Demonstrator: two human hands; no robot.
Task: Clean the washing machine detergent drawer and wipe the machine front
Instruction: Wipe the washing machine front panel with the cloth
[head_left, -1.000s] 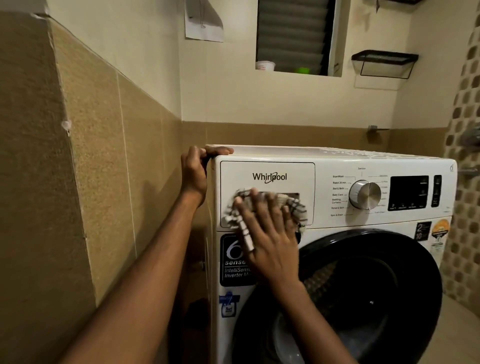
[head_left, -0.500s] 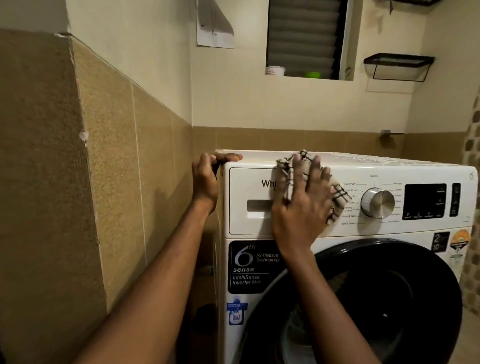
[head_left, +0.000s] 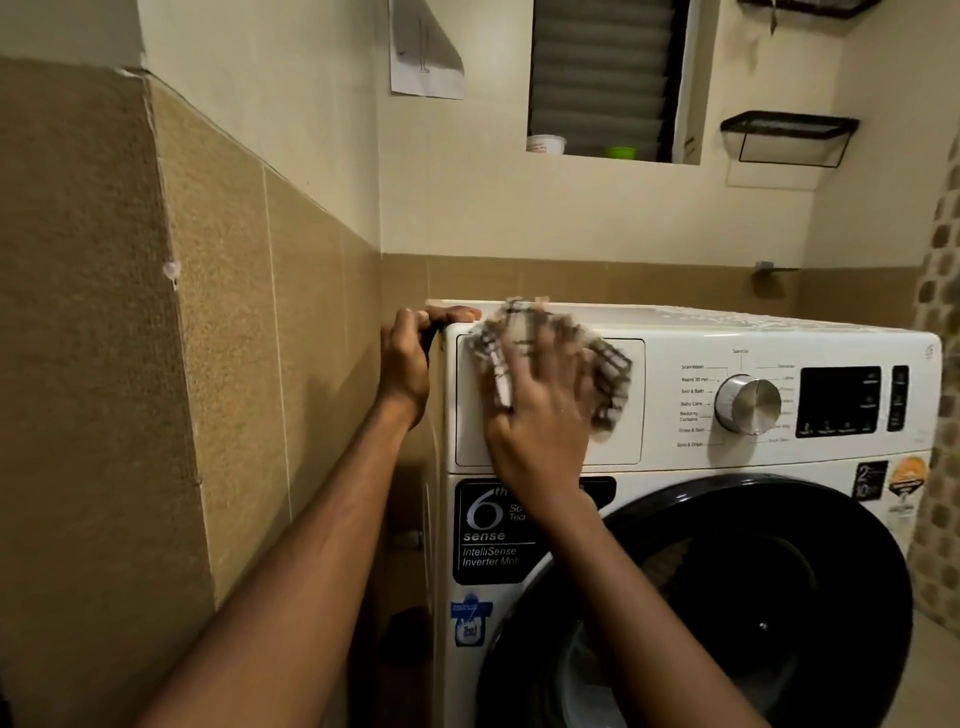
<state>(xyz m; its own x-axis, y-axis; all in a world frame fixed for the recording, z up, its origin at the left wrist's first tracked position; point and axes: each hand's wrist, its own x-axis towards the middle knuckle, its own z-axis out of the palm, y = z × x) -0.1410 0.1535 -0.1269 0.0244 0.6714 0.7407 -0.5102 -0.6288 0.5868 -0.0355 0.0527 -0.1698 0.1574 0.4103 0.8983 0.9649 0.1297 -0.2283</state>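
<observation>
Detergent drawer (head_left: 470, 426), a smooth white rectangle, bears crumpled checked cloth (head_left: 610, 374).

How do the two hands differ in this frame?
The left hand curls round the top corner of the machine; the right hand lies flat on the drawer front. The left hand holds no cloth; the right hand presses a checked cloth. Both touch the machine.

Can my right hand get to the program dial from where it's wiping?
Probably yes. The right hand presses the cloth on the drawer front; the dial sits just to its right on the same panel, nothing between them.
</observation>
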